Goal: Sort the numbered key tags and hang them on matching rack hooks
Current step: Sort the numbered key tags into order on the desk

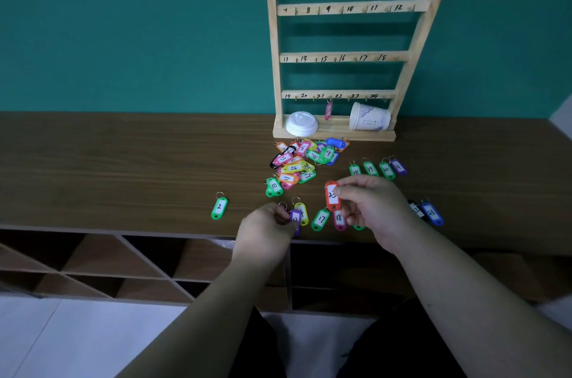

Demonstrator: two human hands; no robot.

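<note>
Counter (123, 167): dark wood-grain top, spanning the view from 9 to 3 o'clock.

Rack (340, 57): pale wood, upright at 12 o'clock against the teal wall, its base on the counter; rungs numbered by hand, 7–12, 13–18, 19–24 legible. One pink tag (328, 110) hangs under the bottom rung.

Paper cup (368, 117): white, tipped on its side on the rack base, right end. White lid (301, 123) at the left end.

Pile of tags (301, 161): mixed colours, heaped just below the rack base.

Right hand (376, 207): at 4 o'clock of the pile, fingers pinched on the red tag (332, 195), which is lifted above the counter.

Left hand (267, 230): at 6 o'clock of the pile, fingertips closed on the purple tag (295, 219) marked 12.

Loose tags: green tag (219, 207) marked 2 lying alone at 9 o'clock of the hands; blue tag (431, 213) at 3 o'clock.
</note>
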